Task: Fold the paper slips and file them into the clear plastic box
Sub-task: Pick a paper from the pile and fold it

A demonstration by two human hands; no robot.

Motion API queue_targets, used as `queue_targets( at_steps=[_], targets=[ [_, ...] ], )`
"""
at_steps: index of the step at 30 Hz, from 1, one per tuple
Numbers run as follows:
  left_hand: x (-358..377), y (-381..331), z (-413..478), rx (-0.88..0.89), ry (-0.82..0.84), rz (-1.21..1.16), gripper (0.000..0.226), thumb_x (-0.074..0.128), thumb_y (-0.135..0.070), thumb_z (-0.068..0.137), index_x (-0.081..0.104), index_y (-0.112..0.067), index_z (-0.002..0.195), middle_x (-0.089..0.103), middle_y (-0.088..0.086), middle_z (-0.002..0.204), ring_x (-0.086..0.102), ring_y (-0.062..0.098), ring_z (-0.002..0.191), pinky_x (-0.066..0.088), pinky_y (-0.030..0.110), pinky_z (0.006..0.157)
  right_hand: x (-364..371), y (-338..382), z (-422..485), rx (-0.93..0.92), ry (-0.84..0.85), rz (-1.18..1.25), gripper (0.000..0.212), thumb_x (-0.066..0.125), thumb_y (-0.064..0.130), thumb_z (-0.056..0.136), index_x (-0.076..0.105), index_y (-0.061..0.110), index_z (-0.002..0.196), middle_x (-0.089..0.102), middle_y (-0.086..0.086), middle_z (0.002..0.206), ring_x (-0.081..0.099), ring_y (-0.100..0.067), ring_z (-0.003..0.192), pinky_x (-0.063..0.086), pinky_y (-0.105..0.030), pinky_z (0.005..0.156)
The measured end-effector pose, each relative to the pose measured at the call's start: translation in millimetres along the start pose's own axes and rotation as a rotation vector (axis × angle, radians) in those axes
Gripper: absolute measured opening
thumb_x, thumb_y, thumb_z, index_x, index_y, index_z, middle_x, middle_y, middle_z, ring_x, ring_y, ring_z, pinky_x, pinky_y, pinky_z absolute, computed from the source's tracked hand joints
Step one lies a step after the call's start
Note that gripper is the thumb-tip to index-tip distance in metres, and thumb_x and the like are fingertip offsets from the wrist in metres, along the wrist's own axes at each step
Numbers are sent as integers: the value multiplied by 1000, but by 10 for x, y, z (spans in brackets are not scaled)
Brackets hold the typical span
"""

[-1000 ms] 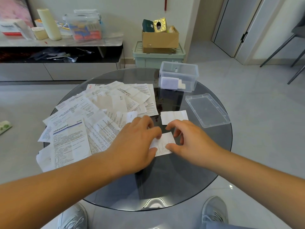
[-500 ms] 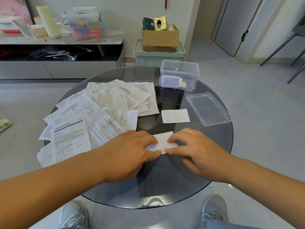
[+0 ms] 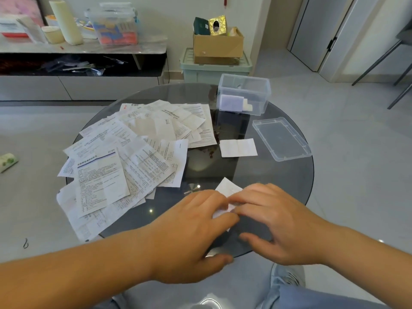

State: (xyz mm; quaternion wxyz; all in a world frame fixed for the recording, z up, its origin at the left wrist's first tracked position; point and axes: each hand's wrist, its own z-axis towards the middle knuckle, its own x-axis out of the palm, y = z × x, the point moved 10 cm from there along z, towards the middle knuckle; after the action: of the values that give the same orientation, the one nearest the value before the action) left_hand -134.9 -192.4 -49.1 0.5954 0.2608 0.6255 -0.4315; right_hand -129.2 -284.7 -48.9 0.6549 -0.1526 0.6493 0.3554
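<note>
Since a second ago my hands have gone from pinching the slip's edge to lying flat over it, so I judge the fold is being creased. My left hand [image 3: 196, 230] and right hand [image 3: 274, 221] press the thin white slip [image 3: 227, 188] at lower centre, fingers fairly straight though blurred. The rigid clear plastic box [image 3: 245, 94] waits upper right on the smooth dark glass table [image 3: 267, 175].

Back there, a cardboard box [image 3: 217, 44] sits atop a green bin [image 3: 214, 69]; a green packet [image 3: 7, 161] lies on the floor [image 3: 356, 152].
</note>
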Motion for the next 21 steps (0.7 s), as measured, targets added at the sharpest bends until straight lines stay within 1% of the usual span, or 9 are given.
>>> queue_targets(
  at_steps=[2, 5, 7, 9, 12, 15, 18, 19, 21],
  targets=[
    [-13, 4, -22, -5, -34, -21, 52, 52, -62, 91, 38, -33, 132, 43, -5, 135, 43, 13, 122, 38, 30, 107, 16, 33, -53, -4, 4, -50, 43, 57, 50, 93, 60, 30, 131, 53, 14, 139, 47, -9, 129, 42, -33, 101],
    [-47, 105, -10, -31, -34, 6, 42, 51, -61, 91, 52, -30, 119, 51, -5, 127, 50, 15, 114, 48, 37, 95, 34, 57, -108, -4, 7, -91, 49, 54, 59, 92, 64, 29, 129, 56, 12, 139, 47, -10, 132, 42, -33, 106],
    [-41, 119, 0, -15, -15, 42, 45, 47, -64, 91, 56, -33, 121, 51, -7, 126, 49, 14, 112, 47, 35, 95, 62, 81, -160, -26, 9, -120, 55, 54, 65, 89, 66, 26, 126, 59, 9, 139, 49, -13, 134, 38, -31, 109],
    [-10, 73, -17, 17, -6, 69, 50, 48, -69, 90, 56, -34, 125, 50, -8, 125, 48, 13, 110, 45, 32, 93, 103, 118, -216, -52, -7, -147, 59, 56, 68, 87, 68, 22, 123, 61, 5, 137, 51, -16, 134, 36, -32, 110],
    [8, -8, -48, 39, -17, 65, 58, 51, -76, 85, 55, -32, 123, 50, -9, 120, 47, 12, 104, 44, 29, 89, 143, 129, -254, -68, -76, -153, 53, 62, 63, 88, 68, 20, 117, 64, 3, 133, 53, -18, 133, 38, -34, 114],
    [-2, -26, -61, 11, -57, -18, 57, 61, -72, 82, 47, -32, 121, 52, -12, 116, 47, 8, 99, 41, 24, 88, 133, 121, -268, -56, -140, -97, 43, 70, 54, 87, 69, 19, 112, 66, 4, 126, 55, -17, 129, 44, -38, 110],
    [23, 36, -31, -77, -33, -126, 51, 68, -65, 78, 46, -37, 114, 50, -18, 110, 42, 0, 96, 37, 16, 85, 83, 127, -256, -35, -169, -26, 34, 71, 48, 89, 71, 19, 105, 68, 6, 121, 58, -15, 123, 48, -34, 103],
    [29, 50, -14, -99, -17, -159, 47, 70, -63, 78, 47, -38, 111, 49, -20, 108, 43, 0, 95, 37, 13, 83, 62, 123, -249, -28, -176, -3, 33, 71, 47, 89, 71, 19, 105, 68, 6, 119, 58, -14, 120, 48, -33, 99],
    [20, 84, 10, -149, 7, -229, 39, 73, -56, 80, 47, -41, 105, 49, -22, 103, 47, 1, 95, 39, 10, 77, 38, 125, -235, -25, -168, 27, 38, 71, 52, 88, 70, 19, 106, 68, 7, 117, 59, -12, 116, 49, -32, 95]
  ],
)
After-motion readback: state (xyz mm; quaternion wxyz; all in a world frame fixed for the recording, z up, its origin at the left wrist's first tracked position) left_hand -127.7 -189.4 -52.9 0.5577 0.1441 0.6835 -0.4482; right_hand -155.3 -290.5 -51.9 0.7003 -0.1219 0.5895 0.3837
